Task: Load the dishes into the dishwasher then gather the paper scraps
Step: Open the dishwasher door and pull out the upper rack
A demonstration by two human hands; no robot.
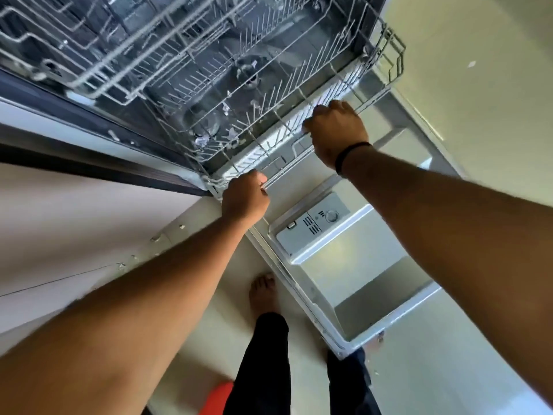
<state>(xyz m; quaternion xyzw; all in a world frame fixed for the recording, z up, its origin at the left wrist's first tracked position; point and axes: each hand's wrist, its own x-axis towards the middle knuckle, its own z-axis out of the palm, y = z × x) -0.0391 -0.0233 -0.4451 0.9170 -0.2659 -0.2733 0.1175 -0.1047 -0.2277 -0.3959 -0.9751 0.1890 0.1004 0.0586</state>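
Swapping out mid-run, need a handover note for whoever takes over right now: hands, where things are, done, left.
Left hand: closed on the front rim of the lower rack, near its left corner.
Right hand: closed on the same rim, further right.
Dishwasher door is fully down; the lower rack sits at the tub's mouth, the upper rack above it.
No dishes show in either rack; some small pale bits lie among the lower rack's tines.
Done: door opened, rack gripped.
Left: load the dishes, then gather the paper scraps on the floor beside the door.
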